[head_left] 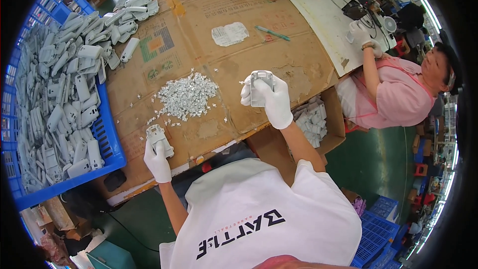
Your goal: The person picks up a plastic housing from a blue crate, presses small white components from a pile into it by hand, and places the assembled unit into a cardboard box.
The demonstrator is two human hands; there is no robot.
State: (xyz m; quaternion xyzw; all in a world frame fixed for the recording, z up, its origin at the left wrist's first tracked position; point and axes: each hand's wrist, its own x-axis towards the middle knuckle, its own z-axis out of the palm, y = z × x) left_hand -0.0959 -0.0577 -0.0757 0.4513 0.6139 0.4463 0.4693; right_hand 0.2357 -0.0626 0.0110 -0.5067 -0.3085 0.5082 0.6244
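Observation:
My left hand (pixel 158 163), in a white glove, is closed on a white plastic housing (pixel 156 133) just above the table's near edge. Farther right, my gloved right hand (pixel 278 103) grips a second white plastic housing (pixel 257 99), held upright with its hollow side showing and the thumb lying on it. A bit of something small and pale shows by the right fingertips, too small to name. Between the hands and slightly beyond them lies a heap of small, shiny whitish parts (pixel 186 94), with several strays scattered round it.
Cardboard (pixel 199 0) covers the table. A blue crate (pixel 112 139) heaped with white housings stands left. A box of white pieces (pixel 333 129) sits below the right edge. Paper (pixel 230 34) and a green pen (pixel 272 33) lie farther back. A co-worker (pixel 393 87) works at right.

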